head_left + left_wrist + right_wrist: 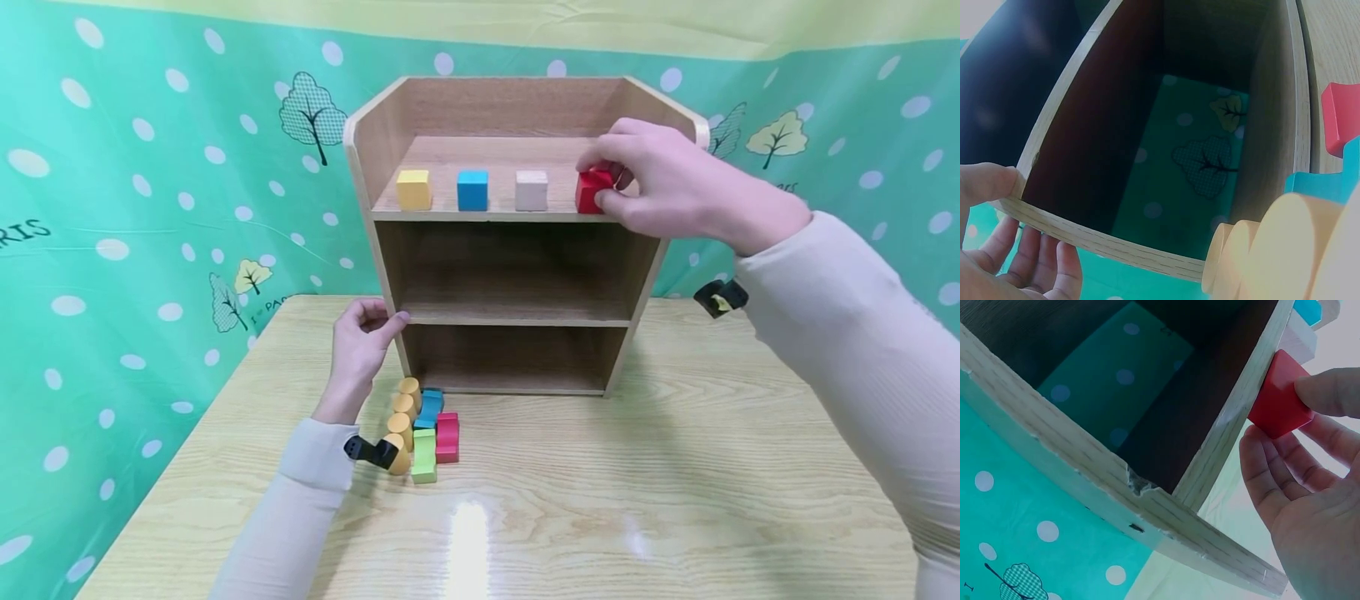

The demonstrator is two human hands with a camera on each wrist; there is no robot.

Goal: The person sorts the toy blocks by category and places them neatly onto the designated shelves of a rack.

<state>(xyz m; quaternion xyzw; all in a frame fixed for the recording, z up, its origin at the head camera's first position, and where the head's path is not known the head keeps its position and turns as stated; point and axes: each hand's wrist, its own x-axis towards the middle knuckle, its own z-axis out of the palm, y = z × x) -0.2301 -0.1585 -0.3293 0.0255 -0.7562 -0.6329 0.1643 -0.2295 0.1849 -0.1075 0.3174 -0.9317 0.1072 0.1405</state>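
My right hand [663, 179] pinches a red cube [591, 193] between thumb and fingers at the right end of the top shelf's front edge. In a spaced row to its left sit a pale cube [531, 192], a blue cube [472, 192] and a yellow cube [414, 191]. The right wrist view shows the red cube [1282, 394] right at the shelf edge, thumb on one face. My left hand [362, 346] grips the left side panel of the wooden shelf unit [517, 321]. Its thumb [988, 182] lies on the front edge, fingers on the panel's outer side.
Below the left hand, on the table [675, 500], stand several orange cylinders [400, 427] in a line. Beside them are a blue block [430, 408], a green block [423, 457] and a crimson block [447, 437]. A dotted teal cloth [150, 208] hangs behind.
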